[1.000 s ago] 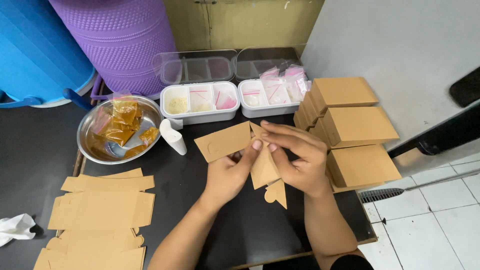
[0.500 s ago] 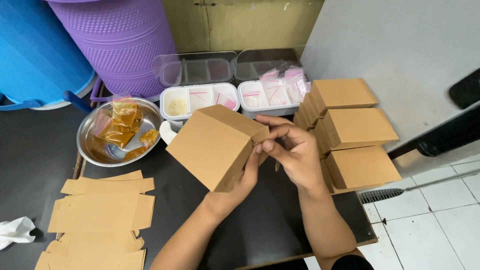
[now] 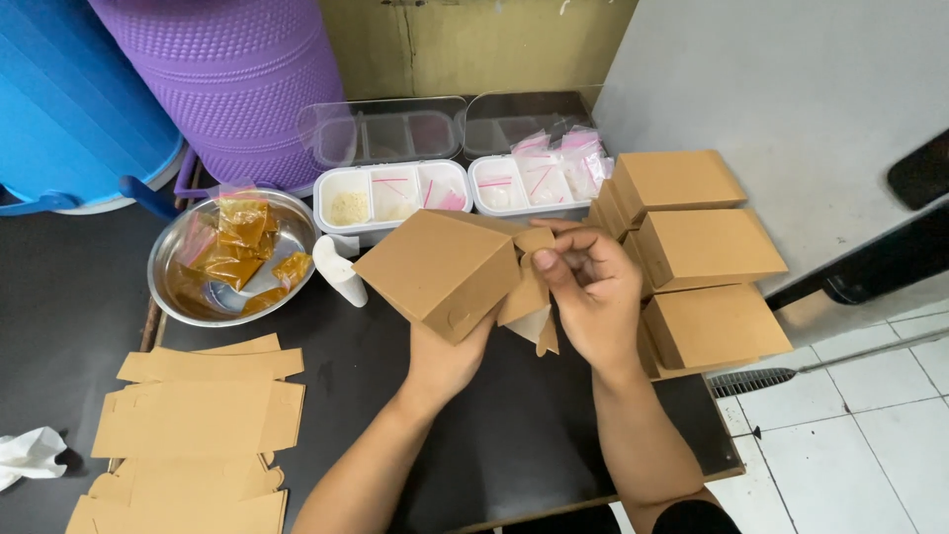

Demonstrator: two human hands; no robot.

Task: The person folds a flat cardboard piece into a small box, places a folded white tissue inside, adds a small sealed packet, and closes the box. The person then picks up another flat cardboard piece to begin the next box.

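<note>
Cradling a half-folded brown cardboard box (image 3: 442, 269) from beneath, above the black table (image 3: 514, 435), left hand (image 3: 447, 358) with fingers clamped under its lower corner. Pinching an end flap (image 3: 526, 289), right hand (image 3: 591, 292) with fingertips together. Stacked finished boxes (image 3: 704, 247) close right; flat blanks (image 3: 198, 415) left.

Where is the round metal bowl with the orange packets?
In the head view, the round metal bowl sits on the left of the black table, below the purple ribbed barrel and beside the white compartment tray.
</note>
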